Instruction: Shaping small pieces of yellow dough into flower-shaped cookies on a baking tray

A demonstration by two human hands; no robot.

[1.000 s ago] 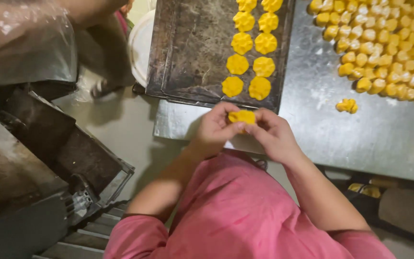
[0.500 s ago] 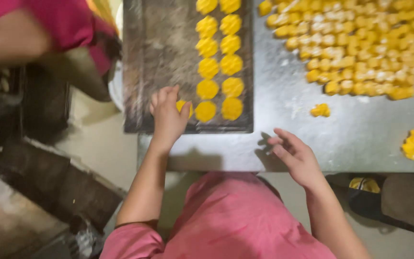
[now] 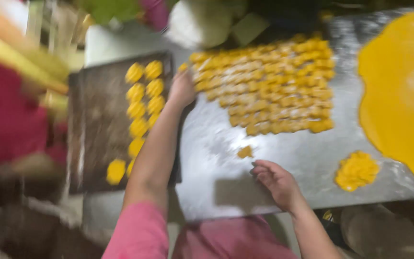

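Over the floured steel table (image 3: 216, 144), my left hand (image 3: 182, 88) touches small yellow dough pieces (image 3: 264, 86), grip too blurred to tell, while my right hand (image 3: 276, 181) rests open.

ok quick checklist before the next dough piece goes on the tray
1. Left hand at the pile of cut pieces: ok, it reaches the pile's near corner.
2. Piece gripped: cannot tell, blurred.
3. Right hand free: ok, resting open on the table, holding nothing.
4. Room on the tray: ok, its left part is bare; pieces fill two short columns.
5. Stray piece: not ok, it lies alone on the table.
6. Dough sheet clear of the hands: ok.
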